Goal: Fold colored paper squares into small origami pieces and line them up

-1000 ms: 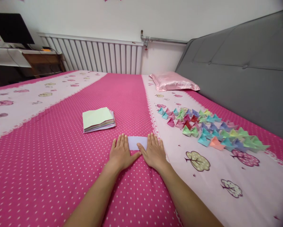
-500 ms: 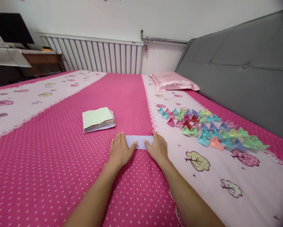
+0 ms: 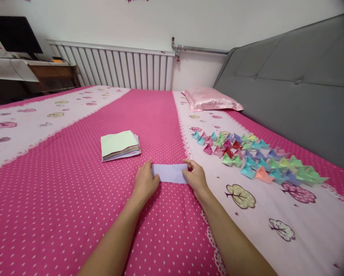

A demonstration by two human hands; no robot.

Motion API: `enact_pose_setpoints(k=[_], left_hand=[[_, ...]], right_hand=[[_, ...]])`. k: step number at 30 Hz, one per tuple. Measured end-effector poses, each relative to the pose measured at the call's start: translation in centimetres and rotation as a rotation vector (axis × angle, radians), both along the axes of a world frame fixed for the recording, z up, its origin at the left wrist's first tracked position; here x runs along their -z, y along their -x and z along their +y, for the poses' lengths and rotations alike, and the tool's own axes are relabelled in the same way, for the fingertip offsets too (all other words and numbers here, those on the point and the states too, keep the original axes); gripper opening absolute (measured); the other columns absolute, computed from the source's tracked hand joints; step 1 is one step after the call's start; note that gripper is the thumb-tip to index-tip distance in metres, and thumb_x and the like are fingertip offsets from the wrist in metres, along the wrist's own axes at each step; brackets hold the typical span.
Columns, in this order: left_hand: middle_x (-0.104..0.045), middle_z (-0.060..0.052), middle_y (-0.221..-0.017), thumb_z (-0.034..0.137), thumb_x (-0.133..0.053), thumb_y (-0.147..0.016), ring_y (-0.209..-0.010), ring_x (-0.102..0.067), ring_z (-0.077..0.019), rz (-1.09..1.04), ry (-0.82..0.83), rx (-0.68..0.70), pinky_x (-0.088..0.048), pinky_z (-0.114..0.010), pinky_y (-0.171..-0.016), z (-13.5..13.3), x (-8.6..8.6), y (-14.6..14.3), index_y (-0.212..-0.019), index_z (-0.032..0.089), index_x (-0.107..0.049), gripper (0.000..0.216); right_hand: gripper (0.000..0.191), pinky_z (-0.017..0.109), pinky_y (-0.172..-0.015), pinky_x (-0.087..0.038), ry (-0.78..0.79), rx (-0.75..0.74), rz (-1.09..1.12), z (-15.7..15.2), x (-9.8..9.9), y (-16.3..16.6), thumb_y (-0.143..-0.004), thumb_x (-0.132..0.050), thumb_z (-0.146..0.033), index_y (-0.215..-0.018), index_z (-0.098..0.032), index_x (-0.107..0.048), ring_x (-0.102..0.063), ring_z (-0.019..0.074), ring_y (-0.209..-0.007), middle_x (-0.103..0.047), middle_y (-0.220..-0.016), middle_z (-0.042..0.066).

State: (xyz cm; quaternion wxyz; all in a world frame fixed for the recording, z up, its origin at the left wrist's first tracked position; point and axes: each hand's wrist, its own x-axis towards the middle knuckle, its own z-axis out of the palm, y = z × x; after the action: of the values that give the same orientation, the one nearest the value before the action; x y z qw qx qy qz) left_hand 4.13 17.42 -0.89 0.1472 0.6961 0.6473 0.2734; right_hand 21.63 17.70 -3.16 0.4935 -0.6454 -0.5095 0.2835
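A pale lilac paper strip (image 3: 170, 173), folded into a long rectangle, lies on the pink dotted bedsheet (image 3: 59, 191). My left hand (image 3: 144, 181) pinches its left end with curled fingers. My right hand (image 3: 195, 177) pinches its right end the same way. A stack of coloured paper squares (image 3: 119, 145) with a light green sheet on top sits just beyond my left hand. To the right, several folded paper boats (image 3: 252, 157) in pastel colours lie in rows on the pale pink band of the sheet.
A shiny pink pillow (image 3: 210, 99) lies at the head of the bed. The grey padded headboard (image 3: 289, 84) runs along the right. A white radiator (image 3: 114, 67) lines the far wall, and a wooden desk (image 3: 51, 74) stands at the far left.
Both hands slid outward from lying flat on the paper to its two ends, and their fingers curled to pinch it. More of the strip now shows between them.
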Motion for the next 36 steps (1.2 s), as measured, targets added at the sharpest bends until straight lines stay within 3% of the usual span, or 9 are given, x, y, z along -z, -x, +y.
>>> enact_pose_setpoints(k=[3,6,13,16,20,26,31,36], left_hand=[[-0.046,-0.020,-0.128,0.013,-0.046,-0.070,-0.116,-0.045,-0.0270,-0.197,-0.009,-0.063,-0.035,-0.042,-0.097,0.0,-0.1,0.0,-0.131,0.006,-0.031,0.063],[-0.045,-0.019,-0.128,0.008,-0.043,-0.068,-0.117,-0.044,-0.0239,-0.338,-0.091,-0.081,-0.035,-0.041,-0.098,0.1,-0.1,0.0,-0.128,0.007,-0.033,0.061],[-0.049,-0.014,-0.121,0.009,-0.041,-0.072,-0.111,-0.047,-0.0224,-0.430,-0.269,-0.105,-0.036,-0.041,-0.096,-0.2,-0.8,0.0,-0.121,0.012,-0.040,0.049],[-0.050,-0.011,-0.118,0.007,-0.040,-0.072,-0.111,-0.046,-0.0213,-0.476,-0.346,-0.127,-0.036,-0.039,-0.096,-0.4,-1.2,0.0,-0.118,0.015,-0.043,0.046],[-0.051,-0.009,-0.116,0.003,-0.038,-0.070,-0.111,-0.045,-0.0189,-0.561,-0.522,-0.225,-0.034,-0.035,-0.097,-0.4,-1.6,0.0,-0.115,0.016,-0.045,0.048],[-0.052,-0.007,-0.118,0.001,-0.034,-0.068,-0.115,-0.044,-0.0175,-0.542,-0.637,-0.248,-0.033,-0.032,-0.098,-0.5,-1.9,0.0,-0.110,0.017,-0.050,0.047],[-0.052,-0.005,-0.119,0.008,-0.036,-0.072,-0.116,-0.043,-0.0186,-0.357,-0.481,-0.198,-0.033,-0.035,-0.099,-0.9,-2.3,-0.2,-0.108,0.020,-0.051,0.041],[-0.055,-0.007,-0.115,0.012,-0.037,-0.073,-0.115,-0.044,-0.0186,-0.269,-0.420,-0.155,-0.034,-0.036,-0.099,-0.6,-2.1,-0.1,-0.104,0.018,-0.053,0.035]], right_hand=[[0.038,0.024,-0.056,-0.044,-0.025,-0.054,0.253,-0.2,-0.6,0.3,-0.061,-0.053,-0.022,-0.097,-0.016,-0.064,-0.057,0.0157,-0.063,-0.064,-0.072,0.001],[0.031,0.025,-0.058,-0.044,-0.098,-0.068,0.442,-0.3,-1.3,0.6,-0.063,-0.057,-0.025,-0.091,-0.014,-0.065,-0.057,0.0152,-0.065,-0.064,-0.073,0.001],[0.020,0.030,-0.078,-0.043,-0.438,0.042,0.474,-0.2,-1.9,0.6,-0.071,-0.060,-0.029,-0.086,-0.016,-0.064,-0.056,0.0153,-0.078,-0.062,-0.081,0.002],[0.014,0.033,-0.081,-0.042,-0.456,-0.039,0.357,-0.5,-2.1,0.7,-0.074,-0.057,-0.025,-0.083,-0.017,-0.063,-0.056,0.0167,-0.082,-0.062,-0.082,0.003],[0.011,0.038,-0.092,-0.034,-0.432,-0.152,-0.063,-0.9,-2.2,1.0,-0.071,-0.055,-0.016,-0.074,-0.021,-0.064,-0.051,0.0204,-0.100,-0.065,-0.094,0.003],[0.017,0.041,-0.094,-0.027,-0.314,-0.133,-0.547,-1.5,-2.1,1.2,-0.064,-0.053,-0.009,-0.063,-0.023,-0.063,-0.042,0.0235,-0.108,-0.062,-0.103,0.002],[0.016,0.038,-0.096,-0.027,-0.266,-0.126,-0.631,-1.9,-2.4,1.3,-0.062,-0.052,-0.009,-0.061,-0.022,-0.060,-0.047,0.0219,-0.102,-0.062,-0.099,0.003],[0.017,0.030,-0.076,-0.042,-0.109,-0.212,-0.467,-1.7,-2.1,1.5,-0.060,-0.047,-0.008,-0.064,-0.021,-0.056,-0.058,0.0188,-0.082,-0.064,-0.082,0.002]])
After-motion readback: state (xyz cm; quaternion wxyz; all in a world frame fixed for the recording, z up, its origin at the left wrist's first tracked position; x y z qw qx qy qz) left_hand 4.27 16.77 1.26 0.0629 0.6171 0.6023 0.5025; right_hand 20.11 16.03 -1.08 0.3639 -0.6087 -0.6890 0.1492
